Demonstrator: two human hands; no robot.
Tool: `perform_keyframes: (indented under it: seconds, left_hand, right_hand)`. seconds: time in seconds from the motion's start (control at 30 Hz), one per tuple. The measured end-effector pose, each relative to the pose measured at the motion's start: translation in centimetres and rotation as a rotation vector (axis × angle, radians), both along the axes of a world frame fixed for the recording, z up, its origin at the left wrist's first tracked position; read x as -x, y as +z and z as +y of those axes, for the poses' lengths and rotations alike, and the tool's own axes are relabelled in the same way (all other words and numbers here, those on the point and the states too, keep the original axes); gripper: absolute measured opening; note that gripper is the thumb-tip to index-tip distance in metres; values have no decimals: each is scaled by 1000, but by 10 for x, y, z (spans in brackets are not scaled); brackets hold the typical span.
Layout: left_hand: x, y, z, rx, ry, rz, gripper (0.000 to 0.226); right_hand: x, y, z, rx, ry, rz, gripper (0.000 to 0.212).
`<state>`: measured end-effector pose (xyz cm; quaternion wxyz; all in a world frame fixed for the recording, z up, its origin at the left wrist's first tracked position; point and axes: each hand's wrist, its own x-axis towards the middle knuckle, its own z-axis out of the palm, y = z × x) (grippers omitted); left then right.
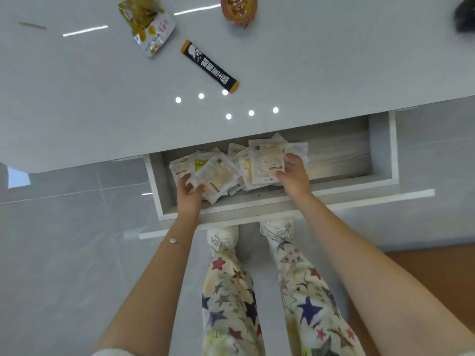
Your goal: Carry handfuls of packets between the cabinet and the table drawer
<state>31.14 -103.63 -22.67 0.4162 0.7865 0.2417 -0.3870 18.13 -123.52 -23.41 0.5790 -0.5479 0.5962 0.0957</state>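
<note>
An open white drawer (pixel 270 201) under a glossy grey counter (pixel 308 73) holds a heap of several pale sachets (pixel 239 160). My left hand (pixel 189 192) reaches into the drawer's left part and pinches a clear sachet with a yellowish filling (pixel 216 176) at its near corner. My right hand (pixel 294 176) is in the middle of the drawer, its fingers and thumb gripping the right edge of a larger white sachet (pixel 267 161) that lies on top of the heap.
On the counter lie a black and yellow stick pack (pixel 209 66), a yellow-green snack bag (pixel 147 24), a brown round cup (pixel 239 9), a thin stick (pixel 33 25) and a dark object (pixel 465 19) at the right edge. My legs and white shoes stand below the drawer.
</note>
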Motion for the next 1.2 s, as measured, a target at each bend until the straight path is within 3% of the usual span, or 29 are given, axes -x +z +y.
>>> perform_keyframes:
  seconds: [0.17,0.3,0.4,0.53,0.8,0.93,1.2]
  left_hand:
    - [-9,65,2,-35,-244,-178,50]
    - [-24,144,5,-53,-582,-436,45]
    - [-30,211,4,-188,-883,-601,48]
    - [-20,306,6,-309,-1010,-724,57]
    - [3,454,59,-436,-877,-778,73]
    - [6,509,107,-552,-668,-798,73]
    - [6,556,254,-731,-316,-774,76]
  right_hand:
    - [-2,72,-4,232,244,-16,54]
    - [-13,156,-9,423,506,-58,56]
    - [-26,229,-7,552,710,-25,64]
    - [-40,327,3,673,980,74,70]
    - [-66,480,36,914,1264,13,73]
    - [-91,525,74,978,1397,-118,76]
    - [-158,580,226,1003,1660,-421,76]
